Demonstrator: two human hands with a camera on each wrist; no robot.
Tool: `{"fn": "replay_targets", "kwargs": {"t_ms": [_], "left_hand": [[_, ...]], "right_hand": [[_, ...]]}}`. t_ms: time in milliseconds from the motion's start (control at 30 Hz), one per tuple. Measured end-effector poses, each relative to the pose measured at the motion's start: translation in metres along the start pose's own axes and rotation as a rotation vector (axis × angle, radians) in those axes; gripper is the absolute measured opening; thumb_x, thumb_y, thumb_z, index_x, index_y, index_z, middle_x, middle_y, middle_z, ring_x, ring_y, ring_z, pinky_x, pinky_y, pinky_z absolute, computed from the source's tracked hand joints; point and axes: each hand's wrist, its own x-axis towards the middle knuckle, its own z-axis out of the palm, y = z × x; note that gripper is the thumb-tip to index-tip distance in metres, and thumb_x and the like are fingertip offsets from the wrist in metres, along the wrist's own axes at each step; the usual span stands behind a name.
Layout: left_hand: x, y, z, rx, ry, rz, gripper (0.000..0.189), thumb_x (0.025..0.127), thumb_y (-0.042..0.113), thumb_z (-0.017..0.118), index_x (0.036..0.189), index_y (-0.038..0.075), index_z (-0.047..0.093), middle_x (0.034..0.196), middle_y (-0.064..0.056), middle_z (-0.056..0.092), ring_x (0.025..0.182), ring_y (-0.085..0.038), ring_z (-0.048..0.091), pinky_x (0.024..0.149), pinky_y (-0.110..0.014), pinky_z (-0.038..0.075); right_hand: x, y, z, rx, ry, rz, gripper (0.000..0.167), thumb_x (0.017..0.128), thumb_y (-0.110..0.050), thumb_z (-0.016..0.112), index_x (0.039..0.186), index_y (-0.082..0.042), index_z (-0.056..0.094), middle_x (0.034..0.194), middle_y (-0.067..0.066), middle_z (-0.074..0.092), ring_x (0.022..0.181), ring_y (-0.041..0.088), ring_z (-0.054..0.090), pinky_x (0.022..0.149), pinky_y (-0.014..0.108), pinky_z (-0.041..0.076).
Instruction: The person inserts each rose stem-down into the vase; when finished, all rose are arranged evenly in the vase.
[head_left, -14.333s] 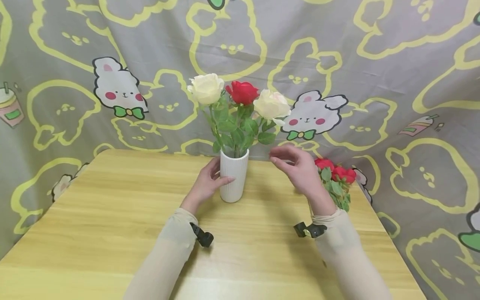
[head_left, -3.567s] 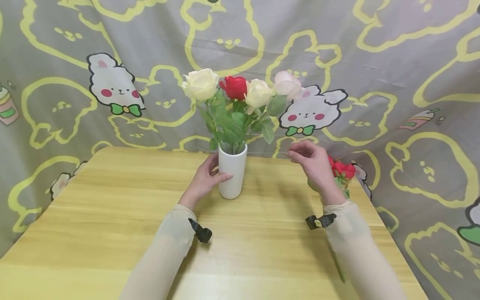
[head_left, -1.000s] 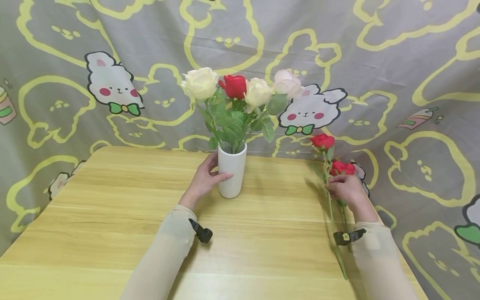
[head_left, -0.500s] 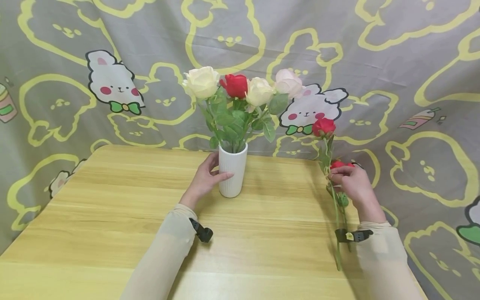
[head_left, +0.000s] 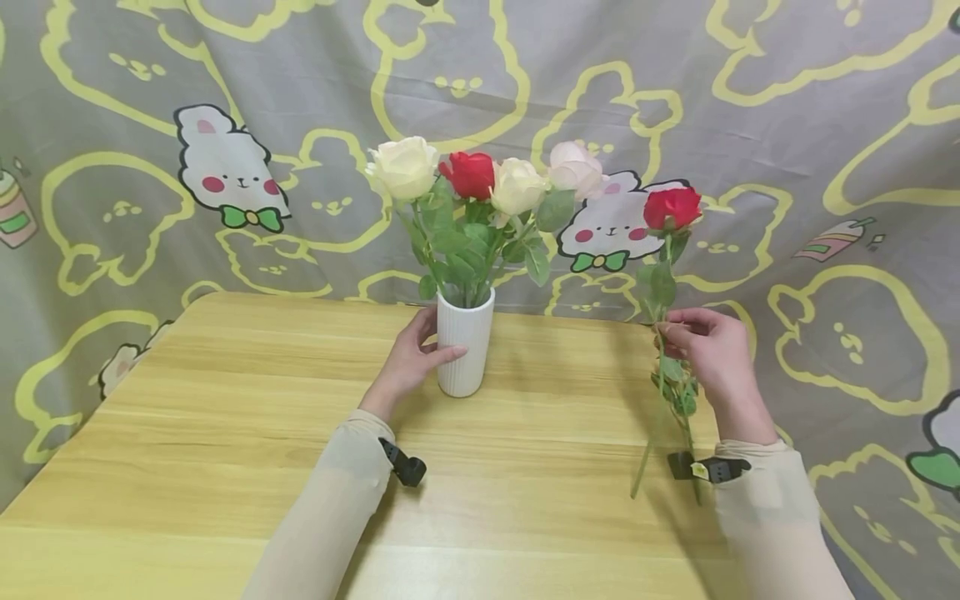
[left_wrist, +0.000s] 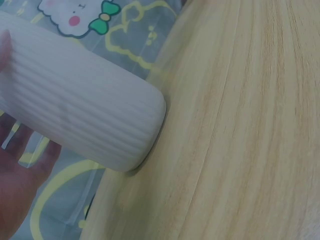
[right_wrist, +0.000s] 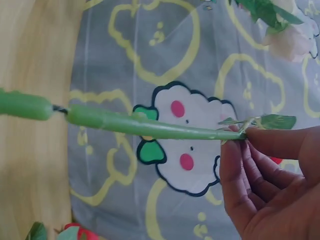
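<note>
My left hand [head_left: 408, 358] grips the white ribbed vase [head_left: 465, 354], thumb across its front and fingers round the far side. The vase stands upright on the table and holds two cream roses [head_left: 405, 168], a red rose [head_left: 471, 175] and a pale pink rose [head_left: 576, 169]. On the right, my right hand [head_left: 716, 354] pinches the stem of another red rose [head_left: 672, 208] between thumb and fingertips. That rose is raised, bloom upward. The right wrist view shows its thick green stem [right_wrist: 150, 127] running out from the pinch.
Below my right hand another flower with green leaves [head_left: 678, 396] lies on the wooden table [head_left: 300, 417]; its bloom is hidden behind the hand in the head view. A patterned grey cloth [head_left: 322, 75] hangs behind the table.
My right hand has lifted the red rose off the table beside the other red rose. Earlier, the pale pink rose joined those in the vase. My left hand keeps its grip on the vase.
</note>
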Motion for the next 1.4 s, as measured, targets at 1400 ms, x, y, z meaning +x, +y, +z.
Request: {"fn": "replay_targets", "kwargs": {"t_ms": [1400], "left_hand": [[0.0, -0.001, -0.001, -0.004, 0.004, -0.007, 0.077, 0.084, 0.011, 0.08, 0.148, 0.01, 0.039, 0.145, -0.01, 0.046, 0.133, -0.023, 0.043, 0.106, -0.039, 0.042]], "right_hand": [[-0.006, -0.03, 0.029, 0.459, 0.15, -0.228, 0.016, 0.082, 0.013, 0.071, 0.095, 0.003, 0.067, 0.082, 0.005, 0.069, 0.068, 0.013, 0.068, 0.054, 0.018, 0.056]]}}
